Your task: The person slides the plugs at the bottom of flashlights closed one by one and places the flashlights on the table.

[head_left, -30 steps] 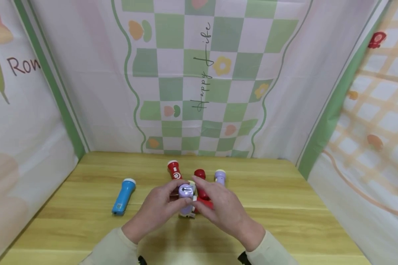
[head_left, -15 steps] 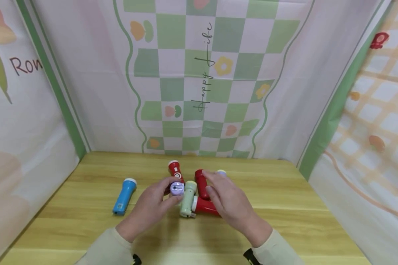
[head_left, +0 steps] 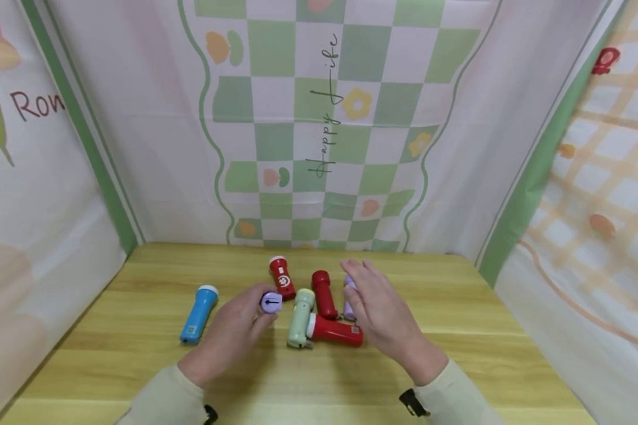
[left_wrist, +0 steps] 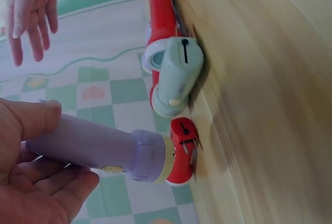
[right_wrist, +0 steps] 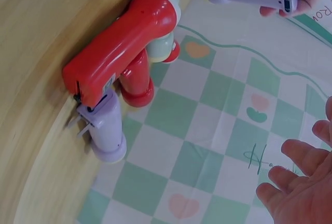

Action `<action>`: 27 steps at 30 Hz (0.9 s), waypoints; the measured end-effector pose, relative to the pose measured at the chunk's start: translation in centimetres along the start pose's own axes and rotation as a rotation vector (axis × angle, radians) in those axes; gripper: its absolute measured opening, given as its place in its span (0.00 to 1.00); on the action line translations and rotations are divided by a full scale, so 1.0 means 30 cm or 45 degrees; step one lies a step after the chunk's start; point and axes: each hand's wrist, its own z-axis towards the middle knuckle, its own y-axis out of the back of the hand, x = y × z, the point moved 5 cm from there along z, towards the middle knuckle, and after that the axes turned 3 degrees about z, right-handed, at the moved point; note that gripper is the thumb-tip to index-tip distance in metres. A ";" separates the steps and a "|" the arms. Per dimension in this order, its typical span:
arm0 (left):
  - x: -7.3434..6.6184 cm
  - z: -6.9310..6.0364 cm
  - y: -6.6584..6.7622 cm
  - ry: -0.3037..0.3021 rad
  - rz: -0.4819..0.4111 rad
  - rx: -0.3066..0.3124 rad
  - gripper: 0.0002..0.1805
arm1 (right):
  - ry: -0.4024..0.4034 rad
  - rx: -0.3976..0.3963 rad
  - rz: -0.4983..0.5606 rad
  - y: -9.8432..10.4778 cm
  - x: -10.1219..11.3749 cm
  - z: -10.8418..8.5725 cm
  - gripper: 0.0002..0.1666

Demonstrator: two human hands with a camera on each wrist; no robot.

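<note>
A lavender flashlight [left_wrist: 93, 143] with a cream-yellow rim is gripped in my left hand [head_left: 231, 324], held above the table with its lens end pointing down. My right hand [head_left: 385, 313] hovers over the right part of the group, fingers extended, holding nothing. Under and beside it lies a second lavender flashlight [right_wrist: 108, 125], partly hidden in the head view. Between the hands lie a pale green flashlight [head_left: 300, 319], a red flashlight [head_left: 337, 332] whose white rim touches or nearly touches it, and a dark red flashlight [head_left: 324, 295].
A red flashlight with a white print [head_left: 282, 277] lies behind my left hand. Off to the left is a blue flashlight [head_left: 199, 316]. The wooden table [head_left: 111, 366] meets a patterned curtain [head_left: 319, 224] at the back, with more cloth at both sides.
My left hand has moved left with the lavender flashlight. My right hand has come away from that flashlight and shifted right, uncovering the green and red flashlights.
</note>
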 end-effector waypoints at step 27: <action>0.083 -0.037 -0.036 -0.143 0.400 -0.039 0.17 | 0.010 -0.016 -0.012 0.005 -0.019 -0.010 0.30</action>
